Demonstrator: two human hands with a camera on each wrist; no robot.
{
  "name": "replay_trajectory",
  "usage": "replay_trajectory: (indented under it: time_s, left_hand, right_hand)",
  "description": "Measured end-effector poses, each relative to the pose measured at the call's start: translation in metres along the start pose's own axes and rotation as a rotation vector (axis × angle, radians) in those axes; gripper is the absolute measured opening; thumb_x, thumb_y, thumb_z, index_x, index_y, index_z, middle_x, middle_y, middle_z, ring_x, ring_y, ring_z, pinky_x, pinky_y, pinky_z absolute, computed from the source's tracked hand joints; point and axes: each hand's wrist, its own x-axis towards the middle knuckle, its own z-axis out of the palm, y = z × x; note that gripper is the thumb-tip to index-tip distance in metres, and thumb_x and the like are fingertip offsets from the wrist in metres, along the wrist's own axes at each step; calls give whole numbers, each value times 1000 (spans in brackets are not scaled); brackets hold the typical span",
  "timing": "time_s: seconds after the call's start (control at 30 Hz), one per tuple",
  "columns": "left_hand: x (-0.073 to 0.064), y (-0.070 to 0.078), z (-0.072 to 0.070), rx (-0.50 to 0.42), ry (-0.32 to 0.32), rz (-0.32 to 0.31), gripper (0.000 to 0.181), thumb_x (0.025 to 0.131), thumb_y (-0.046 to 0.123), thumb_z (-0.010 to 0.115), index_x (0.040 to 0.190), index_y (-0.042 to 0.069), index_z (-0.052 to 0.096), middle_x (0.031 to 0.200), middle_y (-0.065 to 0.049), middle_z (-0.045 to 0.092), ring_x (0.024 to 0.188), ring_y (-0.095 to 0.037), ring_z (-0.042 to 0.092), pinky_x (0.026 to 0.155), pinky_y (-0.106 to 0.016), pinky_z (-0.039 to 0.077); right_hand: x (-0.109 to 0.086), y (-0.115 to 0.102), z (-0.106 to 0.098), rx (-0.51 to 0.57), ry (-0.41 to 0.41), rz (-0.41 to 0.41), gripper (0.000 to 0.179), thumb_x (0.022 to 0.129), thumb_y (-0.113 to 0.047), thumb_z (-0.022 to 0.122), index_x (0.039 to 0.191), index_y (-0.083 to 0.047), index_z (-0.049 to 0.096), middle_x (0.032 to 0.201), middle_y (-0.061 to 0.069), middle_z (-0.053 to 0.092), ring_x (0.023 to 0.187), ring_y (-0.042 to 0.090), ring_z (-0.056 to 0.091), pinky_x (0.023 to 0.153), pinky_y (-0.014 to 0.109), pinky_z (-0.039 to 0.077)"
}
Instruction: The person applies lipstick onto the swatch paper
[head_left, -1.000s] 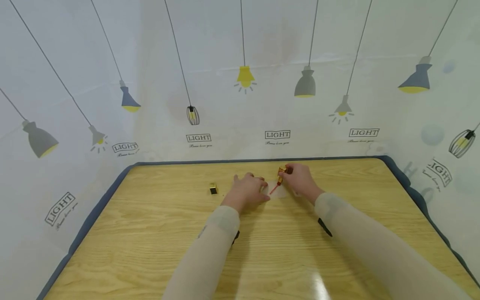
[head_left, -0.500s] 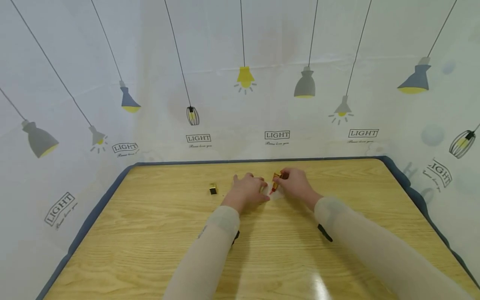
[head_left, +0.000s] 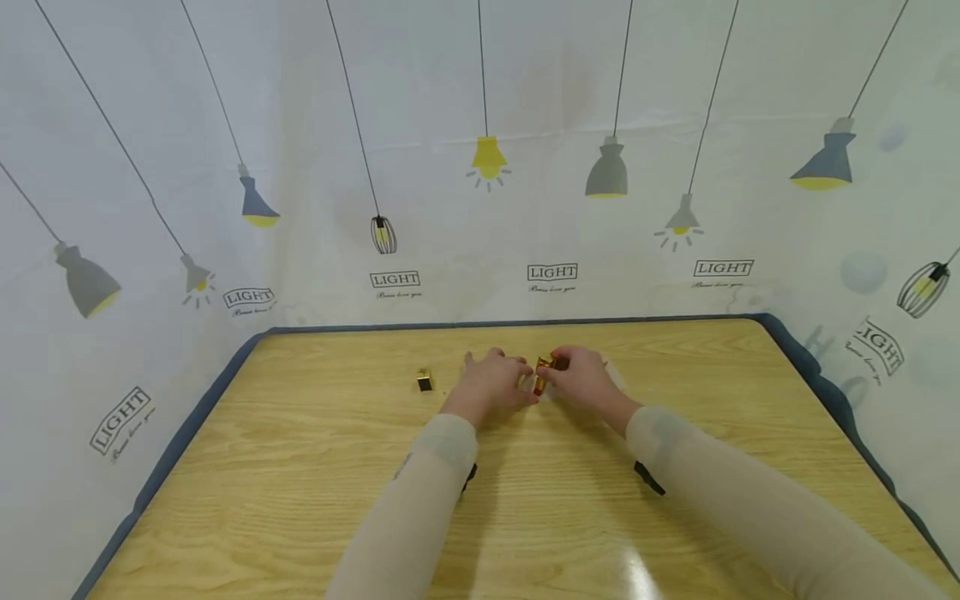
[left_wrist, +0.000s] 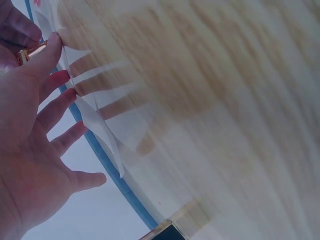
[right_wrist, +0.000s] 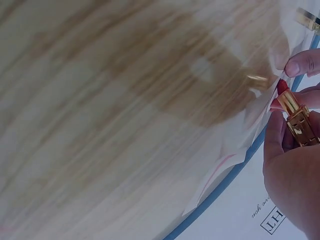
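Observation:
A gold-cased lipstick point(right_wrist: 295, 112) with a red bullet is pinched in my right hand point(head_left: 585, 379). Its red tip meets a thin white sheet of paper point(right_wrist: 220, 167), close to the left thumb in the right wrist view. A pink streak marks the paper's nearer part there. My left hand point(head_left: 491, 387) spreads its fingers, and their tips press the same sheet, whose edge lifts in the left wrist view. In the head view the two hands cover most of the paper.
The lipstick's gold cap point(head_left: 425, 381) with a dark end stands on the wood-grain table point(head_left: 337, 467), left of my left hand. A blue border point(head_left: 360, 326) runs along the table's back edge, before a white wall printed with lamps.
My right hand has moved left and slightly nearer, drawing the lipstick toward my left thumb. The lipstick stands steeper than before. My left hand has stayed in place.

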Motion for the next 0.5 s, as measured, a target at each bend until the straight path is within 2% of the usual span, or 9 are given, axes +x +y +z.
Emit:
replay_trajectory:
  time_s: [0.1,0.3,0.5]
  left_hand:
    - [-1,0,-1,0,-2,3,52,100,60,67,146,35,65,163,10,52,159,-29,37,125,-78,20]
    - [-1,-1,-2,4,1,7,53,100,58,68,148,35,64,163,10,53,158,-30,38,125,-78,22]
    - [0,-2,-3,21,2,19,54,100,59,67,149,35,63,163,11,53,158,-29,38,124,-78,23]
  right_hand:
    - [2,1,0,2,-5,9,39,102,-28,74,127,2,70,115,17,76,101,27,69,103,52,52]
    - [12,5,-4,-11,-10,32,44,104,-30,71,133,3,68,123,19,74,105,27,69,90,40,60]
    - [21,14,-12,-7,38,32,43,104,-27,70,131,7,67,121,23,73,106,29,68,92,42,59]
